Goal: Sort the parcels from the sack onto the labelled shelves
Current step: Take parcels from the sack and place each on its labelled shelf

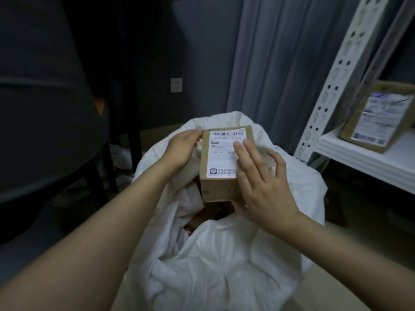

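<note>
As my feed comes up, the white sack [224, 265] fills the lower centre of the frame. Its mouth is open, with pale crumpled wrapping and something brown inside that I cannot make out. At the right edge stands the white shelf [368, 162], carrying one labelled cardboard box [379, 115] beside its perforated upright [336, 84]. Above the sack's mouth, at centre frame, I see the parcel [221, 187], a small cardboard box held label up. The right hand [267, 187], reaching in from the lower right, grips its near right corner, fingers laid straight across the label [222, 153] and thumb tucked underneath. The left hand [182, 149], reaching from the lower left, clasps the far left edge, fingertips curled at the top corner.
</note>
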